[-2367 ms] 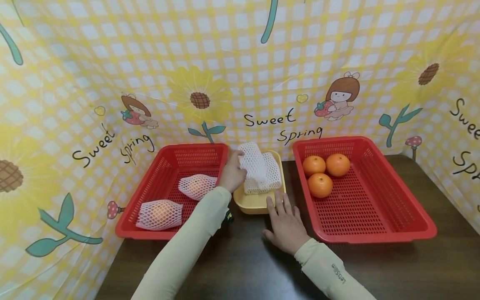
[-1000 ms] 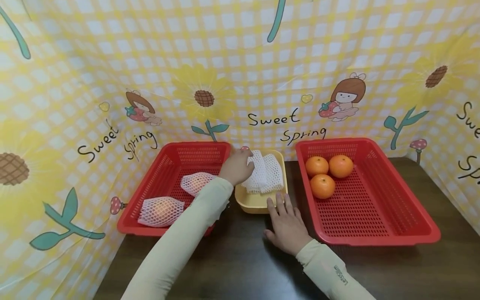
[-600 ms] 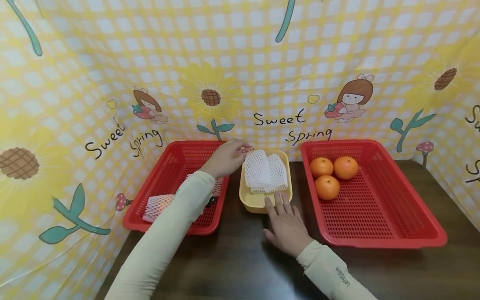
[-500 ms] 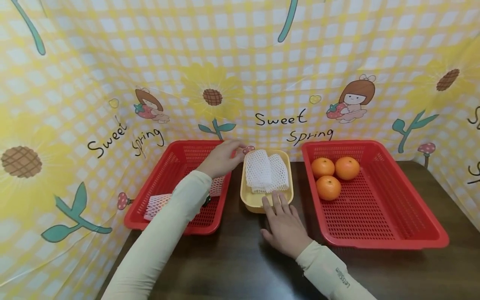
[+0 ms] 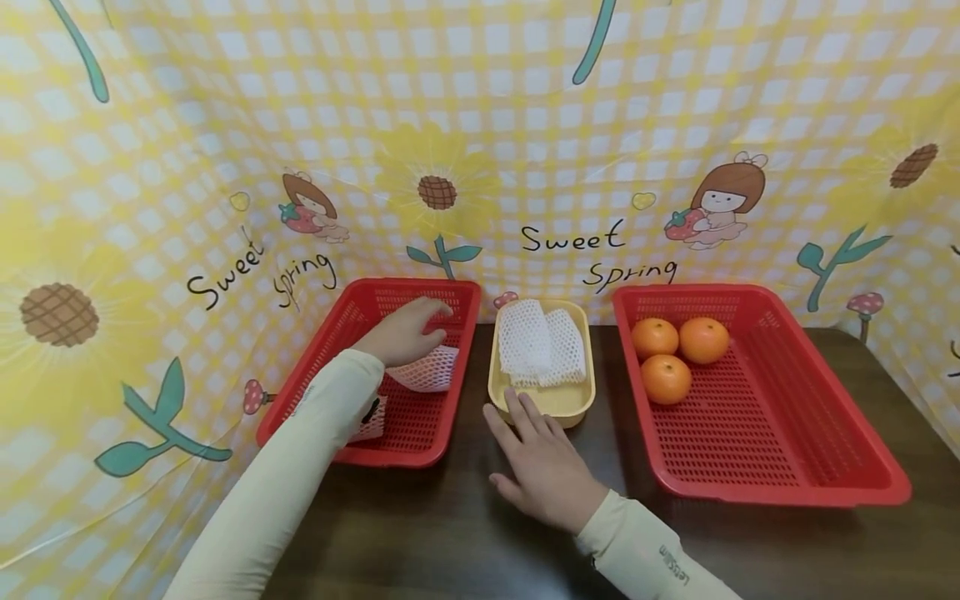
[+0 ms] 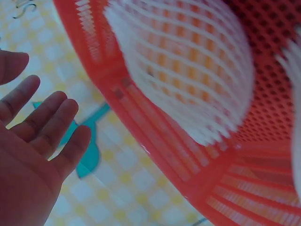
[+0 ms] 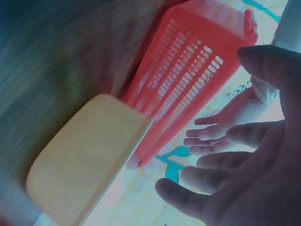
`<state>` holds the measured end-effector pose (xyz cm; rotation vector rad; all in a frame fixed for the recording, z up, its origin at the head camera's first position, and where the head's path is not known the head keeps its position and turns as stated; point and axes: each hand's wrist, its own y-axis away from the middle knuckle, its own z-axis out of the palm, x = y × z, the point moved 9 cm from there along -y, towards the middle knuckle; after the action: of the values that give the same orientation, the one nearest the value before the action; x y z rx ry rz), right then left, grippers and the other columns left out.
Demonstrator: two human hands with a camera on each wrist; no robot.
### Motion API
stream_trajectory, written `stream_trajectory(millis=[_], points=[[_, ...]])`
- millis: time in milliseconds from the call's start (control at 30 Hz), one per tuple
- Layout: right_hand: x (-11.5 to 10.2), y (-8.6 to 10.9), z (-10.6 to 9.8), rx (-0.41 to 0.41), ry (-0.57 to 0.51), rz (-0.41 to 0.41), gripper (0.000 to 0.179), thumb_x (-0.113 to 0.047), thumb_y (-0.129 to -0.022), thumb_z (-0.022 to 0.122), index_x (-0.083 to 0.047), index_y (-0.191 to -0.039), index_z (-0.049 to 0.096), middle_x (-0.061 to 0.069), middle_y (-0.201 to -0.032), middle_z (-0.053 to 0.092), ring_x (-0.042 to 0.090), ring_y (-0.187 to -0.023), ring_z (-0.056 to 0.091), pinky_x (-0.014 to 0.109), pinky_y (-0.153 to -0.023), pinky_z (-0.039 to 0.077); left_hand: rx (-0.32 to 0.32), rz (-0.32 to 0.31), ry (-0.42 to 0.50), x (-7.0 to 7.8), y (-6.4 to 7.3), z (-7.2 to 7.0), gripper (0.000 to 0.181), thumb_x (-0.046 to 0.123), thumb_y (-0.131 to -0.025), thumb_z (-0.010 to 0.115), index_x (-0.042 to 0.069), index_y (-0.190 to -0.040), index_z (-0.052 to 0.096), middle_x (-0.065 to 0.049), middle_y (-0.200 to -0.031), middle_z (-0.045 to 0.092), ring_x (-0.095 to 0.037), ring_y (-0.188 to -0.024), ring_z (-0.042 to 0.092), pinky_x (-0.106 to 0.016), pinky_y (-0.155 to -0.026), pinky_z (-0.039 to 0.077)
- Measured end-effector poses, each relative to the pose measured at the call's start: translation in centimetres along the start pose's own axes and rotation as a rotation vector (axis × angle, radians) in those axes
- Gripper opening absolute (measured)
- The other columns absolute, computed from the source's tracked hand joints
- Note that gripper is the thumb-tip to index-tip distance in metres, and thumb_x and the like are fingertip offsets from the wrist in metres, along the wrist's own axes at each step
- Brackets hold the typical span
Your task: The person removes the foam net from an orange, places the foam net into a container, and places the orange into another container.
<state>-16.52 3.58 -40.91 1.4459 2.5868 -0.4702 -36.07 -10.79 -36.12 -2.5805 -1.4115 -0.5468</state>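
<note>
My left hand [image 5: 408, 331] hangs over the red basket on the left [image 5: 431, 450], fingers relaxed and holding nothing. Below it lies an orange fruit in a white foam net sleeve [image 5: 427, 371]; a second sleeved fruit [image 5: 369, 427] is mostly hidden by my forearm. In the left wrist view a sleeved fruit [image 6: 188, 61] fills the middle, apart from my loosely bent fingers [image 6: 51, 113]. My right hand [image 5: 547, 471] is spread with nothing in it, fingertips close to the front of the small yellow bin [image 5: 577, 404]. White foam net sleeves [image 5: 525, 337] lie folded in that bin.
On the right stands a larger red basket [image 5: 780, 492] with three oranges [image 5: 666, 379] grouped at its left side. The bin sits between both baskets on a dark wooden table [image 5: 420, 542]. A yellow checked cloth [image 5: 525, 150] hangs behind and at the sides.
My left hand has moved left, from the foam sleeves in the yellow bin to above the left basket. My right hand has shifted slightly left and back. The head view has turned a little left.
</note>
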Motion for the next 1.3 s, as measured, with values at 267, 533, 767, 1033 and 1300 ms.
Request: stream_trajectory(millis=[267,533,767,1033,1300], points=[[-3.0,-0.8,1.2,-0.04,0.022,-0.115,0.083,-0.044,-0.094,0.069,-0.015,-0.16,0.03,0.016,-0.166,0.015,0.036,-0.15,0.018,0.057,-0.11,0.033,-0.098,-0.073,-0.013,-3.8,1.1,1.0,0.056,0.027,-0.095,0.067,0.013,-0.146,0.048,-0.013,-0.147,0.047,-0.031,-0.135,0.042,-0.056,-0.107,0.037],[-5.4,-1.2,2.4,-0.032,0.079,-0.252,0.083,-0.046,-0.093,0.07,-0.018,-0.16,0.029,0.014,-0.166,0.014,0.034,-0.15,0.017,0.056,-0.109,0.035,-0.219,-0.207,-0.017,-7.1,1.6,3.2,0.084,0.029,-0.087,0.078,0.016,-0.156,0.033,-0.015,-0.156,0.036,-0.037,-0.143,0.033,-0.06,-0.11,0.03],[-6.7,-1.5,3.2,-0.015,0.12,-0.322,0.081,-0.047,-0.093,0.07,-0.017,-0.159,0.033,0.013,-0.165,0.019,0.032,-0.151,0.017,0.056,-0.108,0.036,-0.246,-0.197,-0.088,-8.1,1.7,4.3,0.084,0.023,-0.085,0.078,0.005,-0.154,0.034,-0.02,-0.15,0.044,-0.038,-0.138,0.041,-0.057,-0.109,0.033],[-6.8,-1.4,3.6,0.016,0.133,-0.342,0.081,-0.046,-0.093,0.069,-0.016,-0.159,0.033,0.015,-0.164,0.022,0.032,-0.151,0.018,0.052,-0.109,0.036,-0.208,-0.174,-0.045,-7.5,1.0,4.8,0.083,0.044,-0.084,0.079,0.013,-0.151,0.04,-0.012,-0.145,0.044,-0.029,-0.131,0.043,-0.054,-0.107,0.037],[-6.6,-1.4,3.9,0.027,0.106,-0.329,0.084,-0.045,-0.092,0.071,-0.016,-0.16,0.029,0.013,-0.166,0.017,0.031,-0.152,0.014,0.05,-0.108,0.038,-0.288,-0.217,0.052,-7.2,0.0,6.5,0.099,0.047,-0.078,0.084,0.019,-0.153,0.025,-0.01,-0.144,0.048,-0.028,-0.124,0.052,-0.057,-0.107,0.037]])
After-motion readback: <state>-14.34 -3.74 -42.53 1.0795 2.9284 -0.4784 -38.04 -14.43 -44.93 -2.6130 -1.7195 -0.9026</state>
